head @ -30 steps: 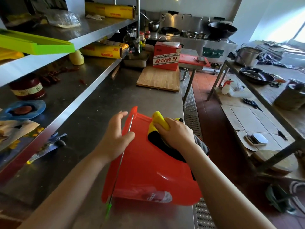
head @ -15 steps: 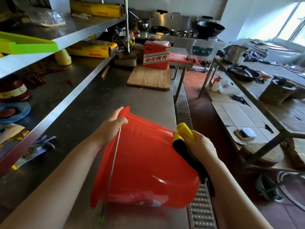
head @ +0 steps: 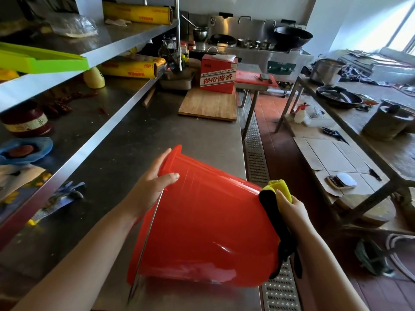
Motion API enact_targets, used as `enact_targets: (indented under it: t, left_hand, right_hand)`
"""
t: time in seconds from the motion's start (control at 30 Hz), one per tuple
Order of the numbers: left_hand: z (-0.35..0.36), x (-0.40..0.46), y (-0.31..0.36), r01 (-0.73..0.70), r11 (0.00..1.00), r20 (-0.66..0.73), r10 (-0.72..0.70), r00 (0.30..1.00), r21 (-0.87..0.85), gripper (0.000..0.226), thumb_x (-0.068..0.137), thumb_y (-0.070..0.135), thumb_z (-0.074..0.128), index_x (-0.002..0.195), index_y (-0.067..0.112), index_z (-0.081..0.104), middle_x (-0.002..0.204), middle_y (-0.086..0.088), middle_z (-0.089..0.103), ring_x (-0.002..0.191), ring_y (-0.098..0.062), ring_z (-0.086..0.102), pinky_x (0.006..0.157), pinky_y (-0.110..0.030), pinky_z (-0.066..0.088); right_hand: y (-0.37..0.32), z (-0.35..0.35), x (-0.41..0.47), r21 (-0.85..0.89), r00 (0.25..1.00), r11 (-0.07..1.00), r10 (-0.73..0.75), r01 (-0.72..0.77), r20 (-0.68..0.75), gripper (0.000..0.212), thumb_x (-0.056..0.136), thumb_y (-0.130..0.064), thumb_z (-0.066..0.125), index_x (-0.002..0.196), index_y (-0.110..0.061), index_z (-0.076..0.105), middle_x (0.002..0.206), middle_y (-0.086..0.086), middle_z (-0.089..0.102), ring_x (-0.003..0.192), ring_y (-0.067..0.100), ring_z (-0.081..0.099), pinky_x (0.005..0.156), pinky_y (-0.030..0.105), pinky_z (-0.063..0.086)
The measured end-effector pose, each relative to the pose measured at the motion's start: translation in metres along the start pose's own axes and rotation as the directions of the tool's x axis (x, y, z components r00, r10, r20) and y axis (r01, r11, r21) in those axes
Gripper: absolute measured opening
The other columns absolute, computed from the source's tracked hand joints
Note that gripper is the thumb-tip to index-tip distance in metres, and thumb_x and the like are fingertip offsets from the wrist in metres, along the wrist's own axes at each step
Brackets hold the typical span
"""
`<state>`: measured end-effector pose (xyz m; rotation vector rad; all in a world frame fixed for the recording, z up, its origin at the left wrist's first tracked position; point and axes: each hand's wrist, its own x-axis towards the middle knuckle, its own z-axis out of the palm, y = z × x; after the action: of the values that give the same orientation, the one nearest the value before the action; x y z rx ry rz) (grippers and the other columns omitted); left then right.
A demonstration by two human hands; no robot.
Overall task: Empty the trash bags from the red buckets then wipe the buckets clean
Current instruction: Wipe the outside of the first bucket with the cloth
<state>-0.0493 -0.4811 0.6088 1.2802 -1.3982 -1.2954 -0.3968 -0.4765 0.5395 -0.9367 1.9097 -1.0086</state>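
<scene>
A red bucket [head: 206, 223] lies tipped on its side on the steel counter [head: 125, 158], its outer wall facing me and its thin wire handle hanging down at the left. My left hand [head: 155, 187] grips the bucket's rim, thumb on the outer wall. My right hand [head: 289, 209] holds a yellow and black cloth [head: 275, 198] against the bucket's right side. The cloth's black part hangs down along the bucket. No trash bag is in view.
A wooden cutting board [head: 208, 105] and a red carton [head: 219, 72] sit farther along the counter. Shelves [head: 74, 63] at the left hold film rolls, a jar and gloves. A floor drain grate [head: 256, 158] runs along the counter's right edge; a second table [head: 368, 131] stands across the aisle.
My right hand with the cloth has slid from the top of the bucket's wall across to its right side. My left hand stays at the rim, its thumb now on the wall.
</scene>
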Motion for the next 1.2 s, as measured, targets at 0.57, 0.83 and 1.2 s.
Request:
enact_targets:
  t: [0.57,0.83,1.2]
  left_hand:
    - [0.013,-0.017,-0.028,-0.207,0.978,0.031,0.207,0.978,0.023,0.072,0.086,0.044,0.056,0.150,0.051,0.022,0.154,0.015,0.037,0.140,-0.010,0.041,0.114,-0.054,0.035]
    - [0.012,-0.016,-0.029,-0.220,0.975,0.009,0.220,0.975,0.024,0.063,0.088,0.057,0.048,0.148,0.051,0.026,0.153,0.030,0.031,0.141,0.004,0.032,0.118,-0.040,0.030]
    - [0.030,-0.013,-0.031,-0.213,0.975,-0.005,0.213,0.977,-0.058,0.052,0.101,0.038,0.046,0.147,0.051,0.026,0.142,0.040,0.038,0.131,0.011,0.041,0.104,-0.021,0.041]
  right_hand:
    - [-0.061,0.070,-0.036,-0.750,0.815,0.529,-0.580,0.398,0.024,0.047,0.096,-0.060,0.031,0.107,-0.025,0.060,0.116,-0.004,0.065,0.111,0.025,0.058,0.094,0.041,0.041]
    - [-0.114,0.139,-0.072,-0.692,0.730,0.433,-0.653,0.577,0.201,0.053,0.097,-0.061,0.029,0.130,-0.027,0.054,0.133,-0.002,0.058,0.119,0.026,0.054,0.105,0.044,0.036]
    - [-0.102,0.116,-0.053,-0.639,0.684,0.427,-0.695,0.640,0.221,0.051,0.094,-0.065,0.035,0.125,-0.031,0.056,0.127,-0.009,0.062,0.117,0.019,0.056,0.097,0.039,0.042]
